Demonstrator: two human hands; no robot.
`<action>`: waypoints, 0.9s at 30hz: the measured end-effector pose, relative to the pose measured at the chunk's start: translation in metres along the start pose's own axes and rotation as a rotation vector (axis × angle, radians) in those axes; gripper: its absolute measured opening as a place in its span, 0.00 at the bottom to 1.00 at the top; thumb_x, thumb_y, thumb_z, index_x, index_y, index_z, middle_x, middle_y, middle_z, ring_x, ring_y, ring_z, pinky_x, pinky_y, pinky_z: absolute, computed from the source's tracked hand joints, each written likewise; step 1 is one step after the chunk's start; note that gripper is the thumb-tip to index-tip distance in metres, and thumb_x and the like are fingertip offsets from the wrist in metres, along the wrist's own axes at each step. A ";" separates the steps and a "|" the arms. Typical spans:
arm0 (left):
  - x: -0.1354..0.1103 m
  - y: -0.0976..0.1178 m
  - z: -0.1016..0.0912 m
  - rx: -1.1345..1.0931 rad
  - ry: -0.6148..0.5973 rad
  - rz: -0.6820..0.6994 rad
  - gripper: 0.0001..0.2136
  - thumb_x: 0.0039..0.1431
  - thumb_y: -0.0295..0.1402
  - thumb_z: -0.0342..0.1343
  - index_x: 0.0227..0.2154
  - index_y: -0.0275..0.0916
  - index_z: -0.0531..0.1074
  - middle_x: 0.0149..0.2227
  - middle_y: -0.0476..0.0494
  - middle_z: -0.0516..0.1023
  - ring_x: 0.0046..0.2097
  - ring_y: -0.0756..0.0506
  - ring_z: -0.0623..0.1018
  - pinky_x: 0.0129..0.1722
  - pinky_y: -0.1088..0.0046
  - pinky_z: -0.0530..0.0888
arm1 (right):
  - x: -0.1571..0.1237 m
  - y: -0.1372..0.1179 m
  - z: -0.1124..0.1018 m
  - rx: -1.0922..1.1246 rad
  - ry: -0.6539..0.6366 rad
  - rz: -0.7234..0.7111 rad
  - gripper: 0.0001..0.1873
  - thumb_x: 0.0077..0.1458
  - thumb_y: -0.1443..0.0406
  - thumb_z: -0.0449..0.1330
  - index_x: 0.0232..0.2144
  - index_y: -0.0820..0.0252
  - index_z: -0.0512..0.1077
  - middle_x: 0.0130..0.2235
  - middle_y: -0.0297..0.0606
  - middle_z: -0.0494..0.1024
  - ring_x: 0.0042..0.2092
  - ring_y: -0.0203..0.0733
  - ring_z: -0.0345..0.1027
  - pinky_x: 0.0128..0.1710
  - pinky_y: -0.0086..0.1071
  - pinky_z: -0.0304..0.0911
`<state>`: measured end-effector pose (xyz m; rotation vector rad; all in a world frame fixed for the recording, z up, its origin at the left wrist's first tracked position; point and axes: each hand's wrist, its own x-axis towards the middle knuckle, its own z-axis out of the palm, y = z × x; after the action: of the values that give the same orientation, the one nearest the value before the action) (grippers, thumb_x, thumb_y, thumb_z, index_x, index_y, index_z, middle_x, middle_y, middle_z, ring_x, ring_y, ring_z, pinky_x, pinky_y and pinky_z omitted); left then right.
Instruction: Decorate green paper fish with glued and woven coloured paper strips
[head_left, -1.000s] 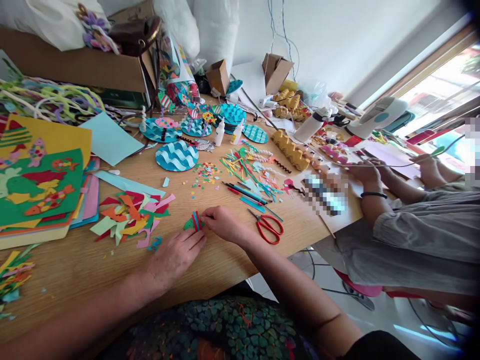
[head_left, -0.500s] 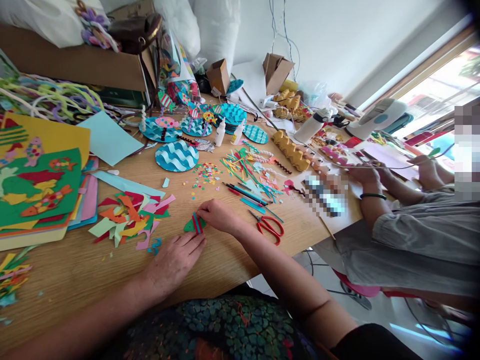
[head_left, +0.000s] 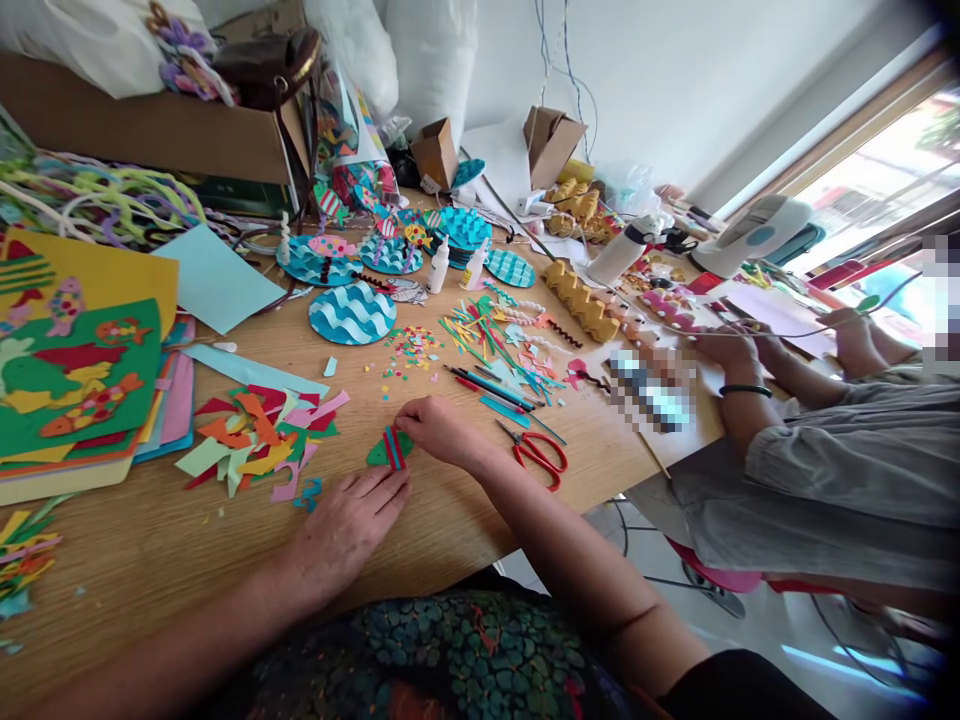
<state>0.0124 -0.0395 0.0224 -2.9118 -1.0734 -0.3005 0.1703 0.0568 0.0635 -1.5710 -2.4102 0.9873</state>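
Observation:
A small green paper fish [head_left: 379, 456] lies on the table in front of me, with red and blue paper strips [head_left: 394, 449] across its body. My left hand [head_left: 358, 515] rests flat on the wood, fingers stretched out, its fingertips touching the lower end of the strips. From the other side my right hand [head_left: 437, 430] pinches at the upper end of the strips, thumb and fingers closed; the fingertips are partly hidden. Red-handled scissors [head_left: 541, 455] lie to the right of my right hand. Paper scraps [head_left: 259, 430] are heaped to the left of the fish.
Pencils [head_left: 491, 390], paper dots [head_left: 415, 347] and thin strips lie beyond my hands. Two glue bottles [head_left: 439, 268] stand near blue wavy discs [head_left: 352, 313]. Coloured sheets [head_left: 82, 370] are stacked at left. Another person's hands [head_left: 731, 350] work at right.
The view shifts very slightly. Both hands stay at the fish and strips, with hardly any movement.

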 end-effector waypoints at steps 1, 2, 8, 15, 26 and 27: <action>0.000 0.000 0.000 -0.006 -0.001 -0.003 0.17 0.58 0.21 0.43 0.46 0.37 0.70 0.49 0.42 0.73 0.50 0.44 0.70 0.45 0.67 0.68 | 0.000 0.000 -0.002 0.008 0.007 0.002 0.14 0.53 0.70 0.51 0.30 0.67 0.77 0.30 0.39 0.77 0.28 0.31 0.61 0.27 0.24 0.51; -0.001 0.000 -0.001 -0.013 -0.004 -0.005 0.17 0.58 0.21 0.43 0.46 0.37 0.70 0.50 0.41 0.73 0.50 0.44 0.70 0.45 0.67 0.68 | -0.001 -0.001 -0.004 0.013 0.010 0.004 0.14 0.53 0.70 0.51 0.31 0.67 0.77 0.30 0.38 0.77 0.28 0.31 0.62 0.27 0.24 0.51; -0.001 0.000 -0.001 -0.022 0.004 0.018 0.16 0.58 0.21 0.43 0.47 0.37 0.69 0.49 0.41 0.73 0.49 0.43 0.70 0.46 0.65 0.67 | -0.006 -0.003 -0.003 -0.061 -0.058 -0.023 0.14 0.53 0.68 0.51 0.25 0.66 0.75 0.23 0.35 0.73 0.23 0.29 0.54 0.23 0.25 0.46; -0.002 0.005 -0.002 -0.018 0.016 0.024 0.16 0.58 0.21 0.44 0.45 0.36 0.70 0.47 0.41 0.74 0.49 0.43 0.70 0.43 0.67 0.68 | 0.002 0.000 0.003 -0.059 0.006 -0.032 0.13 0.52 0.69 0.50 0.26 0.66 0.75 0.26 0.36 0.74 0.25 0.30 0.56 0.24 0.25 0.48; 0.008 -0.039 -0.017 -0.267 0.140 -0.106 0.22 0.55 0.19 0.36 0.46 0.37 0.69 0.44 0.42 0.74 0.49 0.46 0.70 0.49 0.66 0.69 | -0.044 0.009 0.013 0.885 -0.171 0.142 0.16 0.53 0.66 0.50 0.41 0.65 0.72 0.19 0.26 0.62 0.17 0.25 0.48 0.17 0.23 0.44; 0.014 -0.046 -0.018 -0.316 0.132 -0.123 0.21 0.55 0.19 0.36 0.46 0.36 0.68 0.43 0.42 0.74 0.48 0.46 0.71 0.48 0.67 0.70 | -0.049 0.010 0.016 0.998 -0.191 0.151 0.17 0.52 0.65 0.51 0.42 0.66 0.72 0.19 0.26 0.62 0.17 0.25 0.47 0.16 0.23 0.42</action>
<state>-0.0102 0.0025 0.0408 -3.0387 -1.2924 -0.7174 0.1942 0.0109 0.0576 -1.2702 -1.4079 1.9935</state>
